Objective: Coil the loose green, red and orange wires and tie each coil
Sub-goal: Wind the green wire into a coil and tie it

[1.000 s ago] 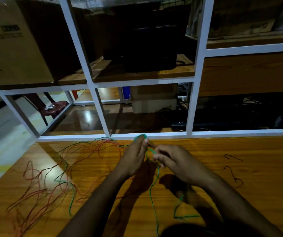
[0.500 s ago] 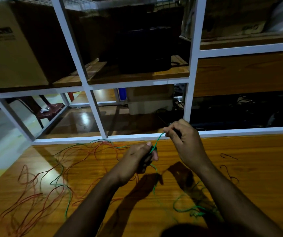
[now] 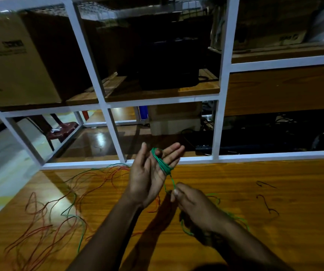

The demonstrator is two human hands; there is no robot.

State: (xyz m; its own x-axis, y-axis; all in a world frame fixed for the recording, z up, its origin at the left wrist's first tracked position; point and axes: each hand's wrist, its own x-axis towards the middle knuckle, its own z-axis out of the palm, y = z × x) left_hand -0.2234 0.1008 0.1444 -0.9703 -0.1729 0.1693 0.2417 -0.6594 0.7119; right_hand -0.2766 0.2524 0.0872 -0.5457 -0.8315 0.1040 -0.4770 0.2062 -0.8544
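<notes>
My left hand (image 3: 153, 173) is raised palm up over the wooden table (image 3: 255, 222), fingers straight. Several turns of green wire (image 3: 162, 163) are wound around its fingers. From the coil the wire runs down to my right hand (image 3: 194, 208), which pinches it between thumb and fingertips just below the left hand. More green wire trails in loose loops under and to the right of my right wrist. Loose red and orange wires (image 3: 45, 218), mixed with another green strand, lie tangled on the table to the left.
A white metal shelf frame (image 3: 217, 133) stands along the table's far edge. A cardboard box (image 3: 14, 61) and dark equipment sit on its shelves. Two short dark wire pieces (image 3: 266, 206) lie on the table to the right.
My left hand has opened and turned palm up with the green coil around its fingers. My right hand has come down from above the left hand to below it, drawing the wire.
</notes>
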